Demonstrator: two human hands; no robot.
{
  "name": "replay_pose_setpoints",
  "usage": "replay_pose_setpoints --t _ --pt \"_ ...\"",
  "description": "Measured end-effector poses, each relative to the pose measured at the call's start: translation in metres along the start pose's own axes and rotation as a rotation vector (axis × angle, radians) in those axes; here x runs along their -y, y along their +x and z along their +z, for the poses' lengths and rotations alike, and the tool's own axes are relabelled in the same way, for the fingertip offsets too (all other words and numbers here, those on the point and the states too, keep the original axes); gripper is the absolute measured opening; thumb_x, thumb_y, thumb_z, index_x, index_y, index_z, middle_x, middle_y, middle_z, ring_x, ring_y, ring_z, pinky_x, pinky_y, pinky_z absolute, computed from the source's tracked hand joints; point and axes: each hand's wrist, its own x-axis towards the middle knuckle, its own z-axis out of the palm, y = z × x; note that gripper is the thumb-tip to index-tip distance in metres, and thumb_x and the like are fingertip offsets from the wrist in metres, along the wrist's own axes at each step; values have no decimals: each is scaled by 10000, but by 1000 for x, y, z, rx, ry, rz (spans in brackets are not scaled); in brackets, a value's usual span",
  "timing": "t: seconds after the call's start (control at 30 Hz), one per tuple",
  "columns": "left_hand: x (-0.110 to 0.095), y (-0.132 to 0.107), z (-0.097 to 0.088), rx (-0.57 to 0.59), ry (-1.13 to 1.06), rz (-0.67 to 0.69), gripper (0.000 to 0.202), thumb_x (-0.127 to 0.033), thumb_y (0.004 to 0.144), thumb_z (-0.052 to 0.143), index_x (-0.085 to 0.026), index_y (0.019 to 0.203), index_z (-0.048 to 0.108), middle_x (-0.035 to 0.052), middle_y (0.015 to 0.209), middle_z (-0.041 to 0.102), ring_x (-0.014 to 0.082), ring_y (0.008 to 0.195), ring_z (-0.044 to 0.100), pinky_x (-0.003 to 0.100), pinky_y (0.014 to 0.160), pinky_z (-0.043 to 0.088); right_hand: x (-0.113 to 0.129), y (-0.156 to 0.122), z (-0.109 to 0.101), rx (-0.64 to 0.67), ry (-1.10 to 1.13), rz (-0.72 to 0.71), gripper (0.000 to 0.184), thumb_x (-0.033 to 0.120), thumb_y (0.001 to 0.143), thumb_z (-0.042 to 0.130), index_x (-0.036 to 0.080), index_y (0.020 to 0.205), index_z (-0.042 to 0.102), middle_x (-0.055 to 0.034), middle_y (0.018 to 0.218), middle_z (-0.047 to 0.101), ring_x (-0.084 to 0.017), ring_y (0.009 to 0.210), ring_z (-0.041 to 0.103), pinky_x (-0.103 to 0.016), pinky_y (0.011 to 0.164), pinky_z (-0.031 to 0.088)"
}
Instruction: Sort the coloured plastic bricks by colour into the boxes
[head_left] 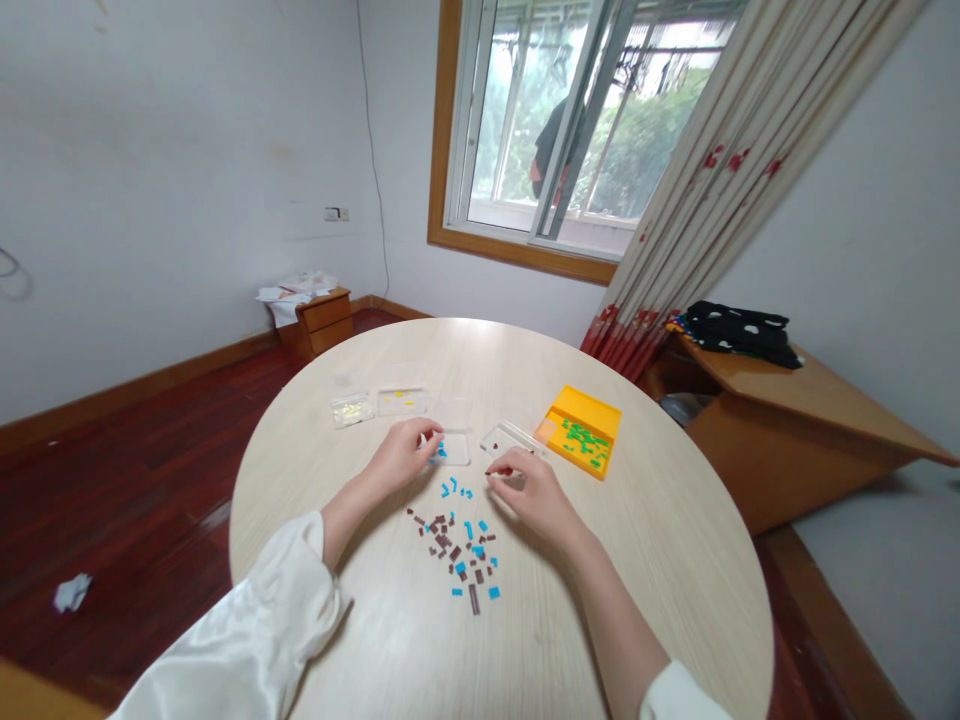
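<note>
My left hand (405, 450) is at the left side of a small clear plastic box (461, 461), its fingers closed together. Small blue bricks (442, 452) show in that box by the fingertips; whether one is between them is hidden. Between the thumb and fingers of my right hand (531, 492) is a small dark brown brick (488, 473). A second clear box (491, 436) with a few brown pieces lies just beyond this hand. Loose brown bricks (455, 552) and blue bricks (478, 551) are scattered together on the table nearer to me.
An orange case (574, 405) holding green bricks (585, 440) lies open at the right. Back left are a clear box with yellow pieces (402, 398) and one with pale pieces (351, 411). All rest on a round wooden table (375, 620). A wooden cabinet (795, 440) stands beyond its right edge.
</note>
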Motion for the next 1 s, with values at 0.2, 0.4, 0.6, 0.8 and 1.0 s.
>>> replay_pose_setpoints --t 0.2,0.4,0.6,0.8,1.0 --pt "-8 -4 1 192 -51 49 241 -256 807 524 -118 636 622 1 576 556 96 542 452 221 550 340 -22 5 -6 -483 -142 6 136 247 799 535 172 794 648 -69 769 643 -199 746 573 -344 722 445" --pt "-13 -9 6 424 -26 108 171 -219 773 578 -126 872 681 33 721 634 109 607 517 219 598 394 -36 5 -3 -588 -258 27 257 288 842 477 159 990 641 -105 911 665 -227 847 575 -393 789 439" --pt "-15 -11 7 500 96 247 212 -241 775 627 -153 961 673 69 886 628 171 808 570 254 736 429 -34 5 -3 -561 -284 -7 250 264 844 469 155 987 643 -104 904 666 -224 832 570 -385 768 442" --pt "-13 -12 14 515 159 289 168 -217 801 591 -166 930 684 68 886 608 176 811 575 259 746 434 -31 5 -2 -538 -243 -19 233 225 830 469 161 970 644 -85 845 650 -207 779 560 -361 744 446" --pt "-8 -12 21 488 149 293 149 -138 803 549 -157 856 687 62 857 620 161 784 585 250 741 436 -22 2 4 -332 -139 -41 221 167 827 458 164 955 638 -84 852 647 -196 813 576 -353 780 454"
